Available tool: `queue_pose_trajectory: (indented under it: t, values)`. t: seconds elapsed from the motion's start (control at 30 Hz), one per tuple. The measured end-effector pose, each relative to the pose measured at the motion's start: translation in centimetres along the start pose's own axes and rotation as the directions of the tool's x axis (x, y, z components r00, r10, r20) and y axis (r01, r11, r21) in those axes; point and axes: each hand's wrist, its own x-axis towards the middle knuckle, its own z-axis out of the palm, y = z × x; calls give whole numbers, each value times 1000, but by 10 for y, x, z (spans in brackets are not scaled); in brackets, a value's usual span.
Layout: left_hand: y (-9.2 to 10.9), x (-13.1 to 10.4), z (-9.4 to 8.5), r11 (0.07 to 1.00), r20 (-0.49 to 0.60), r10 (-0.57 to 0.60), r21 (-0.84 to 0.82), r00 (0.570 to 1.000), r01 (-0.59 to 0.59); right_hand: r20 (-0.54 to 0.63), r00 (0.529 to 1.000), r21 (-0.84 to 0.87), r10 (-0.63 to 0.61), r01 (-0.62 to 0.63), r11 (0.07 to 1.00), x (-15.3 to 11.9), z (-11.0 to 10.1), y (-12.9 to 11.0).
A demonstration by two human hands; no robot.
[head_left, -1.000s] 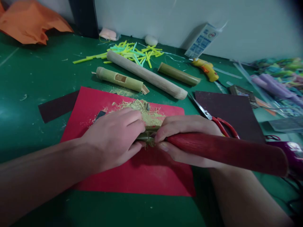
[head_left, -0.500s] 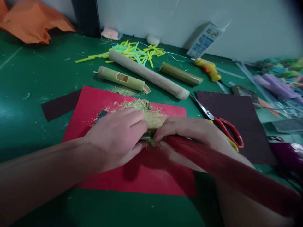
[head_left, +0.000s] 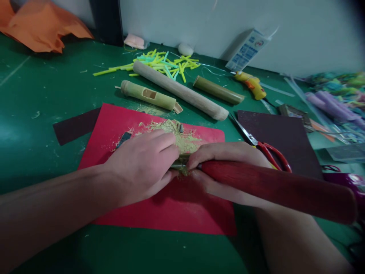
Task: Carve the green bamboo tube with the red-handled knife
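Observation:
Both of my hands meet over a red sheet (head_left: 119, 213) on the table. My left hand (head_left: 142, 161) is closed, its fingers wrapped round a greenish bamboo piece (head_left: 184, 156) that it mostly hides. My right hand (head_left: 228, 154) grips the front of a tool with a long red wooden handle (head_left: 273, 184). Between the hands a short stretch of its metal shank (head_left: 179, 166) shows against the bamboo; its working end is hidden. Fine pale shavings (head_left: 186, 142) lie heaped just beyond my fingers, and some cling under the shank.
Behind the sheet lie a bamboo tube with a cut window (head_left: 162, 99), a long pale stick (head_left: 182, 91), and a green bamboo length (head_left: 218, 90). Red-handled scissors (head_left: 275, 154) rest on dark paper (head_left: 296, 144) at right. A yellow glue gun (head_left: 252, 85) and yellow-green strips (head_left: 154, 59) sit farther back.
The red handle has swung, its rear end now higher and more level. My right wrist has turned with it. My left hand stays in nearly the same place; the view has shifted slightly.

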Motion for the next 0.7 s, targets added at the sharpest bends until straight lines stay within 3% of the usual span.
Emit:
queue_pose_trajectory:
  t: [0.2, 0.33, 0.7]
  values:
    - [0, 0, 0, 1000, -6, -5, 16, 1000, 5, -90, 995, -32, -31, 28, 999, -1, 0, 3]
    - [1, 1, -1, 1000, 1, -23, 15, 1000, 23, -114, 989, 58, 99, -92, 994, -1, 0, 0]
    - [-6, 1, -1, 990, 19, -71, -119, 997, 73, -209, 961, 251, 181, -126, 960, 0, 3, 8]
